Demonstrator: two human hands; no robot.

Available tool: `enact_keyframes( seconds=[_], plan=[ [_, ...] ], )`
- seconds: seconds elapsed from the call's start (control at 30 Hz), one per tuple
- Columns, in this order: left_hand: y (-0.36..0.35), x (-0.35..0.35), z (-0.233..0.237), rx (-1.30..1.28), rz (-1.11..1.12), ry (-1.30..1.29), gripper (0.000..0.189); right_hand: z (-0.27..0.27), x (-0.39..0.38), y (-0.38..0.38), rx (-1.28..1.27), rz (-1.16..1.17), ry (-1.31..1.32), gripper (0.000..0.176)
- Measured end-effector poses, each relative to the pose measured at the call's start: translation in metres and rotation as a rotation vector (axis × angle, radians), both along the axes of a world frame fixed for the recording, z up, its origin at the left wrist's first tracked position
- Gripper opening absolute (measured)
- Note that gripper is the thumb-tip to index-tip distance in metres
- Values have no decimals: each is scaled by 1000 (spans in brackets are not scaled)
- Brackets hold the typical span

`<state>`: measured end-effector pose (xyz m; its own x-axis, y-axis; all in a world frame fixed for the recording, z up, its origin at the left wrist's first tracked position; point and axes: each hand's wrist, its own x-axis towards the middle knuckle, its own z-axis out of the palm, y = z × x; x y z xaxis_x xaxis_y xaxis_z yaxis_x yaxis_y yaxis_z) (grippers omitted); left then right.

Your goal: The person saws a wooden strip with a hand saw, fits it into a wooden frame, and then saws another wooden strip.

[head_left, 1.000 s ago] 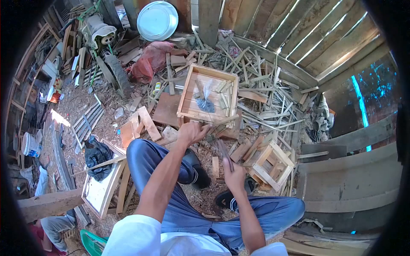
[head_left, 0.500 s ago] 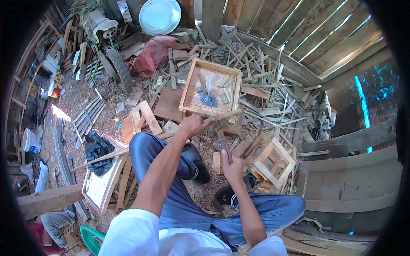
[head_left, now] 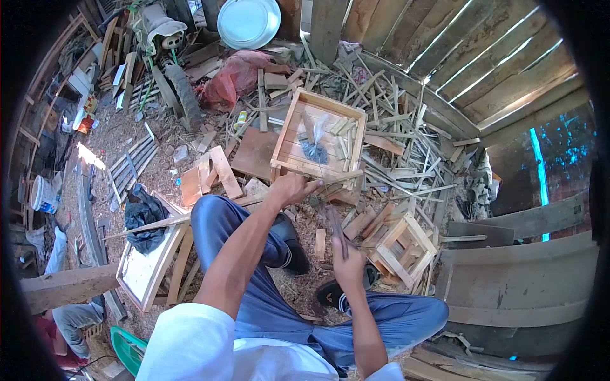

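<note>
My left hand (head_left: 291,189) is closed at the near edge of a square wooden box (head_left: 286,130), its fingers on a thin wooden strip (head_left: 348,176). Inside the box lie a clear plastic bag of small dark pieces (head_left: 313,151) and several short sticks. My right hand (head_left: 349,263) grips a dark tool (head_left: 335,223), which points up toward the strip; its far end is hard to make out. Below the box, the tool's tip is close to my left fingers.
A small wooden frame (head_left: 412,235) stands at the right, beside piled sticks (head_left: 406,168). At the left are a white-faced panel (head_left: 145,273) and a black bag (head_left: 145,219). Another person's leg (head_left: 75,324) shows at the lower left, near a green plastic object (head_left: 127,349).
The view has shifted slightly, moving the box a little right in the picture. The tool in my right hand sits slightly lower and more upright. Both hands keep their hold.
</note>
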<state>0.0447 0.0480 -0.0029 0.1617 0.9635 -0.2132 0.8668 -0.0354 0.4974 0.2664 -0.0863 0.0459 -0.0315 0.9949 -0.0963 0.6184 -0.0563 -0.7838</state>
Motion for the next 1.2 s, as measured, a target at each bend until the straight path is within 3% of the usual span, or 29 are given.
enact_keyframes(
  seconds=[0.13,0.2,0.33,0.4,0.5,0.57,0.6,0.67,0.77,0.87,0.97,1.0,1.1,1.13,1.2],
  plan=[
    [4,-1,-15,65,103,-50,76,13,27,-49,31,-32,85,40],
    [4,0,-13,-67,8,99,55,6,20,-40,6,-27,-22,37],
    [-4,0,5,120,3,22,74,-6,-2,13,12,-15,64,39],
    [-4,2,10,5,-82,106,54,8,3,5,84,2,134,38],
    [4,-1,-6,-31,-128,161,47,14,29,-49,99,-15,102,36],
    [1,-1,-15,-8,-40,181,42,6,28,-44,46,-21,70,37],
    [-1,-2,-15,46,-128,220,41,0,27,-46,-12,-47,39,37],
    [-2,2,-2,65,-200,260,39,-10,5,-5,-19,-60,53,40],
    [5,-6,-36,151,-210,235,38,-1,-10,27,28,-3,40,42],
    [6,-4,-14,78,-190,178,38,11,11,-16,19,-12,75,37],
    [8,-8,-40,11,-93,133,37,21,27,-52,-58,-62,125,34],
    [0,0,-9,137,-190,202,49,16,26,-52,-12,-67,75,35],
    [4,-2,-36,250,-192,187,65,7,12,-11,32,-54,84,38],
    [3,-4,-46,166,-70,143,74,-5,7,7,19,-36,61,39],
    [6,-3,-45,133,-85,105,73,-4,7,23,-12,-45,56,41]
  ],
)
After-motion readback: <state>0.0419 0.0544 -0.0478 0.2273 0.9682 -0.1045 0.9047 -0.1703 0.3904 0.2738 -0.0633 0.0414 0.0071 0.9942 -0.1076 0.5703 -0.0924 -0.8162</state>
